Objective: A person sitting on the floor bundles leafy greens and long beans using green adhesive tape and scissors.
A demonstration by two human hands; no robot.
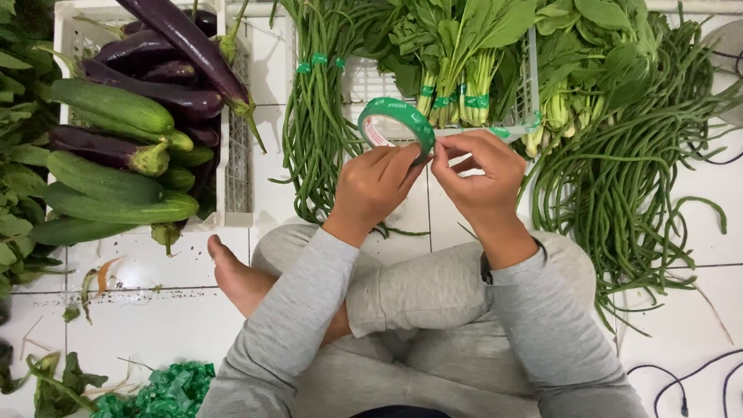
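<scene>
A roll of green tape [399,114] is held up in front of me over my crossed legs. My left hand [375,186] grips the roll from below, thumb and fingers on its rim. Right beside it, my right hand [481,176] pinches at the edge of the roll with fingertips, where the tape end seems to lie. Behind the hands lie bundles of long green beans [317,116], some tied with green tape, and bunches of leafy greens [457,54] in a white crate.
A white crate [236,155] at the left holds cucumbers [108,104] and purple eggplants [182,35]. A loose heap of long beans [627,178] spreads at the right. Crumpled green tape scraps [166,391] lie on the white tiled floor at the lower left. Black cables [689,379] run at the lower right.
</scene>
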